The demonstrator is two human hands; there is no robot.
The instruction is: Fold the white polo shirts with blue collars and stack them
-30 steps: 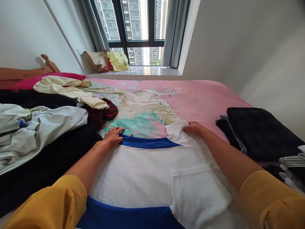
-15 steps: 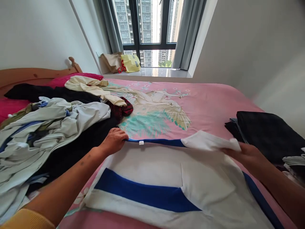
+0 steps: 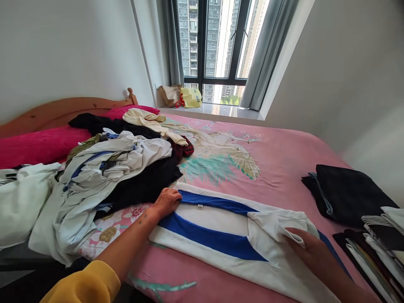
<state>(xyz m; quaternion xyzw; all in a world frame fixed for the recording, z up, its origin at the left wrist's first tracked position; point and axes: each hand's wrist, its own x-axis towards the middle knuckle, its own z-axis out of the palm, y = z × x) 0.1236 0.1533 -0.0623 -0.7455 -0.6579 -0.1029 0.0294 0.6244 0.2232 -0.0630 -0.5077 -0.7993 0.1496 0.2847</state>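
A white shirt with broad blue bands (image 3: pixel 217 244) lies spread on the bed before me, a small white tag on its inner side. My left hand (image 3: pixel 168 201) is closed on its left edge, where the blue band ends, with the fingertips partly hidden. On the right, my right hand (image 3: pixel 303 244) grips a folded-over white part that looks like a sleeve, its fingers partly covered by the cloth. The shirt's near right end runs under my right forearm.
A heap of loose clothes (image 3: pixel 126 168) covers the bed's left side by pink pillows (image 3: pixel 41 145). Folded dark clothes (image 3: pixel 353 193) and a stack of folded garments (image 3: pixel 375 252) lie at right. Paper and yellow bags (image 3: pixel 191 97) stand on the window sill.
The shirt's far edge has come down onto the bed and now lies flat, showing a white strip beyond the blue band. Both hands have lowered with it. The view has shifted left.
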